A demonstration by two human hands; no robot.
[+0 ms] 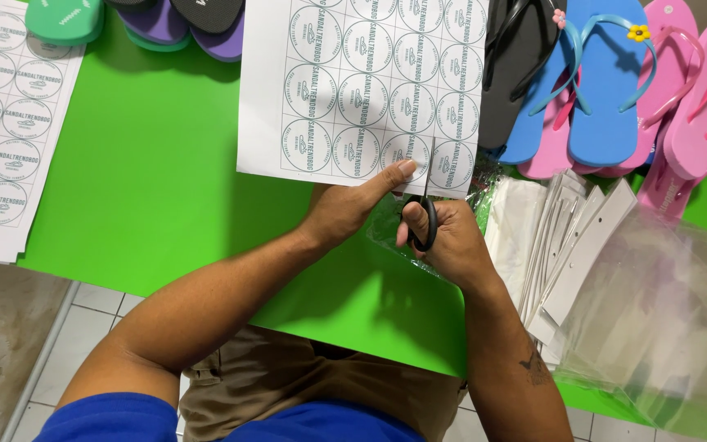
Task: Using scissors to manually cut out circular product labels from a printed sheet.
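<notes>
Head view, looking down. Right hand closed around the black handles of a pair of scissors, thumb and fingers through the loops; blades point up into the lower edge of a white sheet of round printed labels. Whether the blades are parted cannot be told. Left hand pinches the sheet's bottom edge just left of the blades, thumb on top, fingers curled beneath.

The sheet lies over a bright green table, its lower edge lifted at the hands. A second label sheet lies flat at far left, well apart.

Right of the scissors: a stack of white card strips beside clear plastic bags, contents not visible. Above them, flip-flops in blue, pink and black, overlapping. More flip-flops, green and purple, at top left.
</notes>
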